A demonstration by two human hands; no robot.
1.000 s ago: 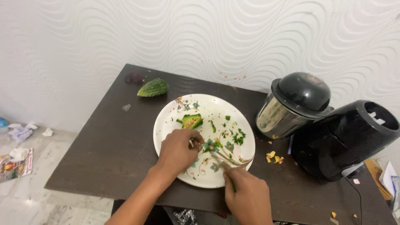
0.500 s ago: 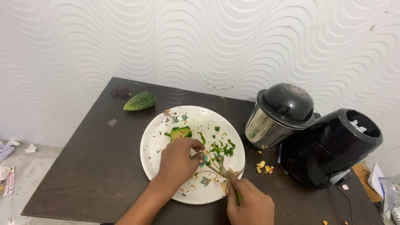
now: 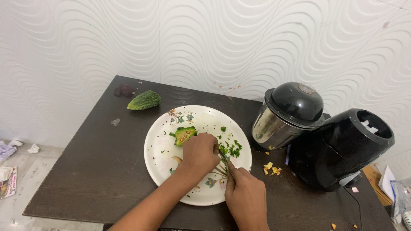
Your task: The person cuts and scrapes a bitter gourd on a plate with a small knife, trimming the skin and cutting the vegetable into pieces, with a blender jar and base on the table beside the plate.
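Person's body, as seen from the head camera — two forearms and two hands only.

Left hand (image 3: 199, 155): bare, no glove, no ring or band visible; forearm bare to the frame edge, no sleeve in view.

Right hand (image 3: 246, 197): bare likewise — no glove, no visible jewellery; wrist uncovered, no watch, no cuff showing.

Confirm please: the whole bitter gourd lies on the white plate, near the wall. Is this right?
Not quite. In the head view the whole bitter gourd lies on the dark table, near the wall, off the white plate. Only a cut piece is on the plate.
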